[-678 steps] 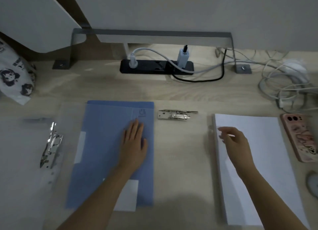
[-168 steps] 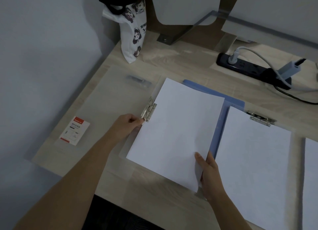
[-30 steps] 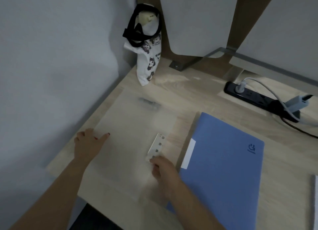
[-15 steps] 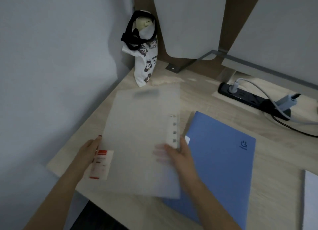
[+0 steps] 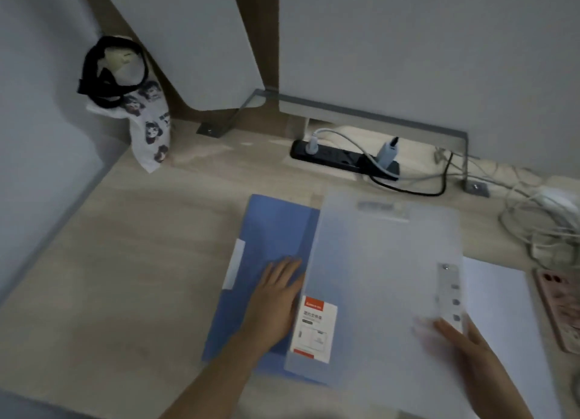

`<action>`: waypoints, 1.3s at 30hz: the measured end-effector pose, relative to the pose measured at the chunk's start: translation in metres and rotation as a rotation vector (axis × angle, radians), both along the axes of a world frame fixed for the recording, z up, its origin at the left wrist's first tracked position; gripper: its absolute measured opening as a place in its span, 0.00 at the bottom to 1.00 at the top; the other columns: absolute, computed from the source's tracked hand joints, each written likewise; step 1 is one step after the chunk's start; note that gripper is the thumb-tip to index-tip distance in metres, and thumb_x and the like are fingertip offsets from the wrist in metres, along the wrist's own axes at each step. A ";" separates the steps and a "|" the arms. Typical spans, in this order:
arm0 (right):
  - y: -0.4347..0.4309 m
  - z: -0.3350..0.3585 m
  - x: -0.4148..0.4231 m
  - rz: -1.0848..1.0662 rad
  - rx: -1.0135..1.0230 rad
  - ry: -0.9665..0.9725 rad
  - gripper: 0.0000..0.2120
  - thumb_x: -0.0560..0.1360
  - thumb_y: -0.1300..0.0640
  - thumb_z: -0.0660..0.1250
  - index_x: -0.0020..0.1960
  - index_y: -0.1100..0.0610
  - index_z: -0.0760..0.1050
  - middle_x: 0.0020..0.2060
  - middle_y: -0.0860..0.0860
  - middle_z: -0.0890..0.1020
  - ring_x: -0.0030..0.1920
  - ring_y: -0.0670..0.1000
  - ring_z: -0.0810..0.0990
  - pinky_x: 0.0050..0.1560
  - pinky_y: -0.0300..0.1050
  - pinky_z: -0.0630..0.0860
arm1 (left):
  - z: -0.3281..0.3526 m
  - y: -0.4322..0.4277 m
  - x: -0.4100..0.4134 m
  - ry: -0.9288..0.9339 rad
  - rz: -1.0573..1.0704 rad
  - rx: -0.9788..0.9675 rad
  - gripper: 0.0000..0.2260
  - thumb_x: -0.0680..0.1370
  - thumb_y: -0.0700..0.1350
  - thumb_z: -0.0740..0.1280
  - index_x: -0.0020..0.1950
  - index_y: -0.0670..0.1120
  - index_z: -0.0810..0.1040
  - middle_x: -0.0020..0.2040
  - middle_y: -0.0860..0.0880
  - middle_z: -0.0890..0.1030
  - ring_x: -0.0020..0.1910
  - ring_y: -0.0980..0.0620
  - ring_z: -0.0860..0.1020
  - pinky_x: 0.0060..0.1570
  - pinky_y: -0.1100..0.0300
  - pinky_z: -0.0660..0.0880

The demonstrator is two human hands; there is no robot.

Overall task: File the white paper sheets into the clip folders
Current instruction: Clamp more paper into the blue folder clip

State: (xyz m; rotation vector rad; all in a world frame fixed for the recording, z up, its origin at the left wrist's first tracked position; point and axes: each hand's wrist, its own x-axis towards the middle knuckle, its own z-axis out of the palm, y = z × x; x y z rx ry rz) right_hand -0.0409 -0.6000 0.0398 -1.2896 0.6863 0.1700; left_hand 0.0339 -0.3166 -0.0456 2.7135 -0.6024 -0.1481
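A closed translucent clip folder (image 5: 383,261) with a red and white label hangs partly over the closed blue folder (image 5: 270,230) on the desk. My right hand (image 5: 461,340) grips its right edge near the spine strip. My left hand (image 5: 276,296) lies flat on the blue folder, fingertips at the clear folder's left edge. A stack of white paper sheets (image 5: 502,318) lies at the right, partly covered by the clear folder.
A black power strip (image 5: 342,158) with plugs and cables runs along the back. A printed cloth bag (image 5: 138,117) stands in the back left corner. A pink phone (image 5: 558,308) and tangled white cables (image 5: 546,217) lie at the right edge.
The clear folder has been carried from the desk's left side to the right, over the blue folder. My left hand has let go of it and rests on the blue folder.
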 end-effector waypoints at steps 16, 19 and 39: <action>-0.053 -0.029 -0.021 -0.013 -0.059 0.097 0.12 0.70 0.59 0.66 0.52 0.59 0.74 0.42 0.58 0.86 0.41 0.57 0.85 0.37 0.44 0.82 | -0.051 -0.043 -0.018 0.015 0.122 0.282 0.39 0.70 0.70 0.51 0.75 0.48 0.57 0.75 0.41 0.58 0.76 0.42 0.45 0.70 0.39 0.45; -0.044 -0.029 -0.014 0.040 -0.067 0.096 0.25 0.59 0.50 0.74 0.53 0.60 0.74 0.44 0.59 0.86 0.45 0.59 0.85 0.39 0.46 0.82 | -0.049 -0.013 -0.014 0.029 0.183 0.273 0.35 0.75 0.68 0.42 0.75 0.48 0.58 0.75 0.41 0.60 0.75 0.41 0.53 0.70 0.40 0.46; 0.056 -0.081 0.017 0.087 -0.504 0.166 0.20 0.75 0.60 0.65 0.65 0.56 0.66 0.52 0.53 0.75 0.48 0.51 0.76 0.47 0.44 0.71 | -0.037 0.136 0.001 0.143 0.320 0.166 0.39 0.70 0.72 0.36 0.76 0.52 0.41 0.77 0.46 0.46 0.75 0.51 0.41 0.72 0.46 0.38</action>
